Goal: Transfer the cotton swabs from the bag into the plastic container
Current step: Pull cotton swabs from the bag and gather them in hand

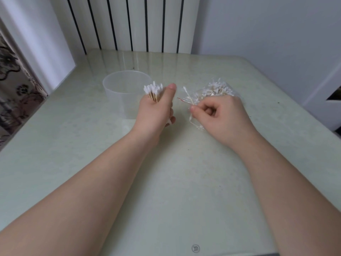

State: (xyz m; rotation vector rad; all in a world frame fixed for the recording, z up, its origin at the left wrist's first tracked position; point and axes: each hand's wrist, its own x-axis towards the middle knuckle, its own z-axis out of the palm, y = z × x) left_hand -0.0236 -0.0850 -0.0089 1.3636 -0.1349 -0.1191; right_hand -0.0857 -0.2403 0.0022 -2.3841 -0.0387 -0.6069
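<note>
A glossy, pale green tabletop ran back to a white ribbed radiator and a plain wall, with a floral curtain at left. The left hand gripped a bundle of cotton swabs just beside the plastic container. The right hand pinched the clear bag lying nearby.

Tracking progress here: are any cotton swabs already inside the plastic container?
No, the plastic container shows nothing inside; the left hand grips a bundle of cotton swabs near its rim.
</note>
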